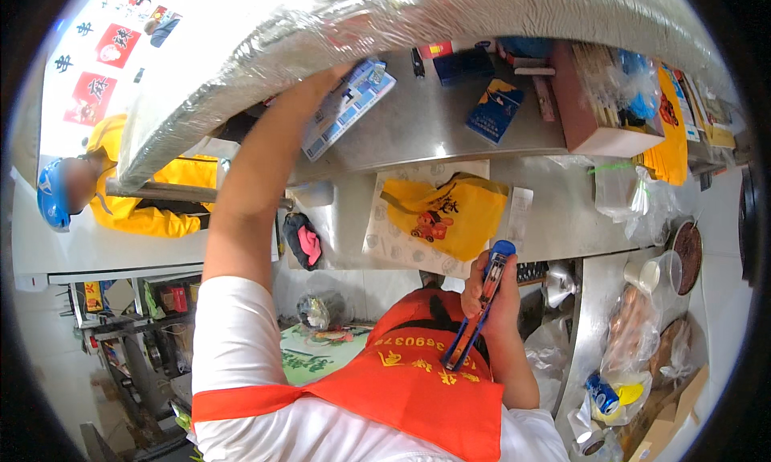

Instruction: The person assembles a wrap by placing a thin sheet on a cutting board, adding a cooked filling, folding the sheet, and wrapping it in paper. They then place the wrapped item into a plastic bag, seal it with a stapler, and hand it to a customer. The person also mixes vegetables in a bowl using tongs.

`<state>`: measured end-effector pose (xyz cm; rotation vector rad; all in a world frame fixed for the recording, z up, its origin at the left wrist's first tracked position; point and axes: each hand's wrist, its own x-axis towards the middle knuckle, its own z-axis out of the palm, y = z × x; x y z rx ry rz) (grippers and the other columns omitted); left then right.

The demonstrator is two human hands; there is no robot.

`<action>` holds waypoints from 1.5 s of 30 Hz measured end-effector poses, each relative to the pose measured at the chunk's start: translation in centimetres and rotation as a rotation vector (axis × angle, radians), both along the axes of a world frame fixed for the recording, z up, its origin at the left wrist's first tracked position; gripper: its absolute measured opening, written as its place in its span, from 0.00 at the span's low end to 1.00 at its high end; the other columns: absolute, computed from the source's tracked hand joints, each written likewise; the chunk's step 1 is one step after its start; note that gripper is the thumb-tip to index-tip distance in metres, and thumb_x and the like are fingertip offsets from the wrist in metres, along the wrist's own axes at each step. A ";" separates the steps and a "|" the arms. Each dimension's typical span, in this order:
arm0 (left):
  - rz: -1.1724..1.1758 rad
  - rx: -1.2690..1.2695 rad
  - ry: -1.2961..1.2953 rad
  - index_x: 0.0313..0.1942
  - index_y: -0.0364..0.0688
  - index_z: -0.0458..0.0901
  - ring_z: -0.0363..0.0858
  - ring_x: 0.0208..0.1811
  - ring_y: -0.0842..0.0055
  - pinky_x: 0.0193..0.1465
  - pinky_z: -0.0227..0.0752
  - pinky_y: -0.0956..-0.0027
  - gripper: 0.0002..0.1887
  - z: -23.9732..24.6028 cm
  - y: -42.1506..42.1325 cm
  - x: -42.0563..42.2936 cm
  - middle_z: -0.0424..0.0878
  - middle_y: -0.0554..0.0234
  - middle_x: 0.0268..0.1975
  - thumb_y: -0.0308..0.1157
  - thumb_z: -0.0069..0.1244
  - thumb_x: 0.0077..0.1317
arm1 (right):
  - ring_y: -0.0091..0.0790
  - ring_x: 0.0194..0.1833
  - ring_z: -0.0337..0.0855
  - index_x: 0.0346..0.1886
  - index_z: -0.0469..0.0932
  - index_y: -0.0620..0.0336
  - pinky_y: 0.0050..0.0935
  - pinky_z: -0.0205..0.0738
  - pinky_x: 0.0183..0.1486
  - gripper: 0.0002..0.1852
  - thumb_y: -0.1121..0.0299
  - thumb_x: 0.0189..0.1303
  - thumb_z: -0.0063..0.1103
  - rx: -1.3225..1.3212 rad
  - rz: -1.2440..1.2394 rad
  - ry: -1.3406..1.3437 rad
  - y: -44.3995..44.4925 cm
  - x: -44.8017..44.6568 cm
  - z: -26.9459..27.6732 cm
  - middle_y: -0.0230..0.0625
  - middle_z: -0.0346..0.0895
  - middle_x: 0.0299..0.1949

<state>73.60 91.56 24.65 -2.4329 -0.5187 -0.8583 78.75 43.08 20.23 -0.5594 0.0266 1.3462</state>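
A blue stapler [489, 293] is gripped in my right hand [505, 308], its two arms spread apart a little and the metal magazine showing. It is tilted, one end up towards the counter and the other over my red apron [409, 396]. My left arm [265, 173] stretches up to the steel shelf, and the hand itself is hidden behind a film-wrapped ledge [289, 46]. Beside that forearm lies a blue-and-white printed card or box [352, 110]. On the lower counter, a yellow printed plastic bag [464, 233] rests on a printed paper bag [376, 236], with a white paper slip [519, 209] alongside.
A blue booklet [495, 111], a dark blue box [462, 66] and a pink carton [608, 138] stand on the shelf [415, 125]. At left is a person in a yellow jacket [144, 206]. Bagged food [629, 329] and a blue can [601, 393] sit at right.
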 end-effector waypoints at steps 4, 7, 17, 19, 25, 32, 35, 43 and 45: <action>-0.025 0.081 -0.086 0.45 0.40 0.82 0.80 0.49 0.54 0.52 0.72 0.54 0.12 -1.8 -1.2 0.4 0.84 0.51 0.45 0.33 0.47 0.65 | 0.29 0.11 0.64 0.39 0.67 0.57 0.28 0.61 0.14 0.28 0.39 0.71 0.31 -0.071 0.038 0.061 0.4 -0.2 0.2 0.32 0.66 0.18; 0.025 0.077 -0.059 0.44 0.38 0.82 0.81 0.46 0.56 0.53 0.73 0.55 0.11 -2.5 -1.6 -0.4 0.84 0.53 0.43 0.33 0.48 0.65 | 0.29 0.11 0.63 0.39 0.68 0.56 0.27 0.60 0.14 0.27 0.40 0.71 0.30 -0.063 0.097 0.069 1.1 -0.9 0.3 0.32 0.66 0.18; -0.401 -1.867 -1.009 0.43 0.35 0.79 0.79 0.36 0.80 0.43 0.72 0.77 0.08 -2.3 -23.9 -5.9 0.81 0.63 0.35 0.23 0.51 0.64 | 0.25 0.11 0.61 0.39 0.70 0.55 0.25 0.58 0.14 0.27 0.40 0.71 0.34 -0.063 0.211 0.076 3.1 -1.6 -0.7 0.29 0.66 0.17; -0.349 -1.972 -0.929 0.45 0.36 0.79 0.78 0.37 0.81 0.44 0.71 0.77 0.09 -2.0 -28.7 -7.9 0.81 0.65 0.36 0.22 0.51 0.65 | 0.25 0.11 0.61 0.40 0.71 0.54 0.24 0.58 0.13 0.27 0.39 0.70 0.36 -0.099 0.270 0.120 4.0 -2.5 -0.4 0.28 0.67 0.17; -0.338 -1.970 -0.746 0.46 0.36 0.80 0.77 0.42 0.82 0.47 0.71 0.76 0.11 -4.2 -34.3 -12.5 0.79 0.66 0.43 0.19 0.54 0.63 | 0.25 0.11 0.64 0.39 0.71 0.54 0.22 0.58 0.13 0.27 0.39 0.69 0.38 -0.208 0.374 0.177 5.6 -3.8 0.2 0.29 0.68 0.18; -0.342 -1.790 -0.689 0.45 0.33 0.80 0.79 0.42 0.78 0.46 0.73 0.74 0.09 -5.0 -34.1 -13.2 0.79 0.62 0.43 0.19 0.53 0.64 | 0.26 0.11 0.65 0.35 0.70 0.57 0.23 0.60 0.14 0.28 0.41 0.72 0.33 -0.050 0.429 0.005 5.8 -5.3 -0.4 0.30 0.68 0.18; -0.287 -1.595 -0.541 0.44 0.33 0.81 0.80 0.38 0.75 0.41 0.73 0.74 0.09 -3.1 -33.7 -13.2 0.80 0.58 0.41 0.21 0.54 0.63 | 0.26 0.11 0.66 0.34 0.70 0.57 0.22 0.61 0.15 0.27 0.42 0.73 0.32 -0.093 0.394 -0.017 5.7 -5.5 0.1 0.30 0.70 0.19; -0.232 -1.535 -0.410 0.43 0.32 0.81 0.82 0.34 0.72 0.37 0.75 0.74 0.10 -1.9 -32.3 -14.1 0.82 0.55 0.37 0.20 0.55 0.60 | 0.23 0.11 0.66 0.40 0.70 0.57 0.21 0.61 0.13 0.25 0.45 0.73 0.33 -0.186 0.299 -0.048 5.5 -6.0 0.8 0.31 0.71 0.22; -0.139 -1.841 -0.544 0.42 0.31 0.82 0.81 0.35 0.74 0.38 0.74 0.75 0.11 -1.2 -31.9 -14.4 0.82 0.56 0.37 0.19 0.56 0.58 | 0.23 0.12 0.66 0.39 0.71 0.57 0.21 0.60 0.15 0.26 0.43 0.73 0.34 -0.164 0.292 -0.057 5.3 -5.8 0.5 0.31 0.72 0.22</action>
